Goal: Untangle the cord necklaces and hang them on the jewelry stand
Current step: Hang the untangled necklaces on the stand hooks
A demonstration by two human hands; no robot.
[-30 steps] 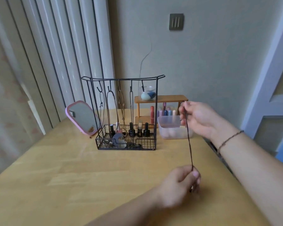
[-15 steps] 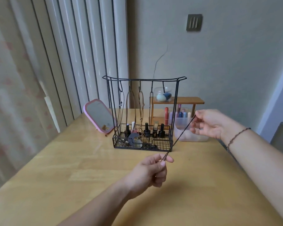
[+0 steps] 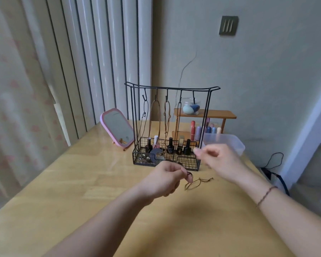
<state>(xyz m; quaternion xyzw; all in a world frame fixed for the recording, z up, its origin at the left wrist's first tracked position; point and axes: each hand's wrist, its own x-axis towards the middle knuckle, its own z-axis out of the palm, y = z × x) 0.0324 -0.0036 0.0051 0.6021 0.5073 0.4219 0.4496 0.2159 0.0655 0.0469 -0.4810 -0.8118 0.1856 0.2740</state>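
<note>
Cord necklace (image 3: 193, 182), a thin dark loop, trails from the left hand (image 3: 165, 179) down onto the wooden table (image 3: 82, 191) just in front of the jewelry stand (image 3: 171, 125); its far end, with small loose tails, lies flat on the wood in front of the stand's right corner. The left hand's thumb and forefinger pinch a small bend of the cord, the other fingers curled under. The right hand (image 3: 219, 160) hovers in front of the stand's right side, blurred by motion; its fingers look loosely curled and it seems to hold nothing, though I cannot tell for certain. On the stand, four of the five hooks already carry cords, and the rightmost hook (image 3: 194, 99) looks bare. A pink mirror (image 3: 118, 129) leans left of the stand, and a clear plastic box (image 3: 224, 143) sits to its right. Judging from this, the untangling of this cord is about done and hanging is the step in hand: the next move likely calls for opening the loop with both hands, lifting it above the stand's basket and slipping it over the free hook without snagging the neighbouring cords
</note>
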